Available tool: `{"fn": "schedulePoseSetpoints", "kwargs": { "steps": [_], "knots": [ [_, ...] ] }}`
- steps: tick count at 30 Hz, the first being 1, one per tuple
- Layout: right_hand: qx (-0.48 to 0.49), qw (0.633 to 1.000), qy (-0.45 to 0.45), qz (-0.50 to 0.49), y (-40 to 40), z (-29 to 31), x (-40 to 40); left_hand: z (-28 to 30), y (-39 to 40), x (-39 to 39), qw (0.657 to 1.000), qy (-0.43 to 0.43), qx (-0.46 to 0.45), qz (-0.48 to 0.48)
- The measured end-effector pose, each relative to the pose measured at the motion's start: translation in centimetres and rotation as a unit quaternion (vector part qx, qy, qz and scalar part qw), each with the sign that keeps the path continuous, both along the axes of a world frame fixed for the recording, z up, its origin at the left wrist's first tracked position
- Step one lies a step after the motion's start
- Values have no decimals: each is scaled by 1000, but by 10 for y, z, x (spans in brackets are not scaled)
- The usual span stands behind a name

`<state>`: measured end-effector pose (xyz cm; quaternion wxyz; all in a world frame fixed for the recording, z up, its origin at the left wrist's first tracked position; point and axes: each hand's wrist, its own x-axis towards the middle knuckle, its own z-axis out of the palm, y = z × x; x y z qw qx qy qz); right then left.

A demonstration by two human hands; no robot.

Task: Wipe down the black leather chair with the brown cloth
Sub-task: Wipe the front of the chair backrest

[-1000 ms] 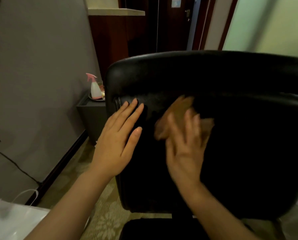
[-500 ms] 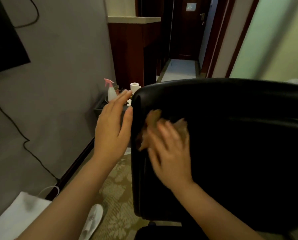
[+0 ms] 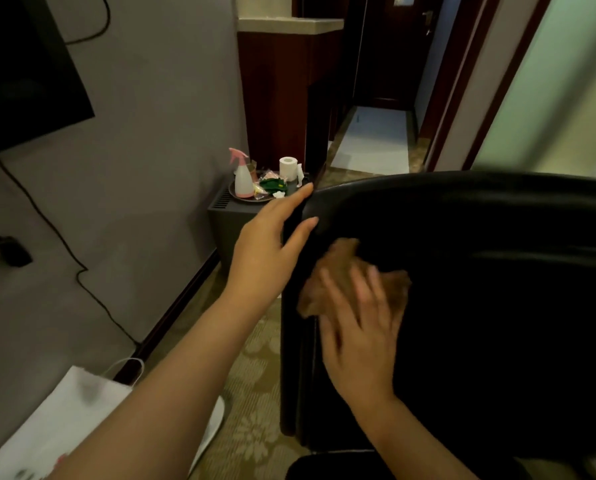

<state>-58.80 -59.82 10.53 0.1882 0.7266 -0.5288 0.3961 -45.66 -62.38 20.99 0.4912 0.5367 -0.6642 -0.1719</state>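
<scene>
The black leather chair [image 3: 480,271] fills the right half of the view, its backrest facing me. My left hand [image 3: 268,247] rests with straight fingers on the backrest's upper left edge, the thumb on the front face. My right hand [image 3: 358,330] lies flat with spread fingers on the brown cloth [image 3: 345,271] and presses it against the backrest near its left side. The cloth is crumpled and blurred; part of it shows above and beside my fingers.
A low grey cabinet [image 3: 227,220] by the wall carries a tray with a pink spray bottle [image 3: 241,174], a paper roll [image 3: 288,168] and wrappers. A white paper bag [image 3: 57,420] stands at lower left. A cable runs down the grey wall. A hallway opens behind.
My left hand has slid from the backrest's face to its left edge. My right hand with the cloth has moved left and slightly down. The view has shifted, so the chair sits further right.
</scene>
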Motion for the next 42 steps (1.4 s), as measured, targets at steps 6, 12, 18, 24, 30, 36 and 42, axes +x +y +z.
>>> {"fn": "schedulePoseSetpoints", "kwargs": {
  "steps": [6, 12, 18, 24, 30, 36, 42],
  "knots": [
    [-77, 987, 87, 110, -24, 33, -6, 4, -5, 8, 996, 58, 45, -41],
    [-86, 983, 87, 137, -18, 25, -8, 2, -2, 10, 995, 79, 41, -41],
    [-61, 985, 89, 133, -1, 26, 8, 4, 14, 23, 996, 79, 43, -24],
    [-27, 978, 108, 174, 33, 29, 28, 3, 58, 42, 995, 80, 25, 50],
    [61, 966, 77, 238, 105, 52, 51, 13, 136, 59, 987, 94, 33, 127],
    [175, 942, -238, 158, 152, 111, 44, 40, 213, 86, 977, 35, 126, 169],
    [335, 893, -279, 109, 174, 148, 74, 81, 242, 87, 947, -136, 232, 175]
  ]
}}
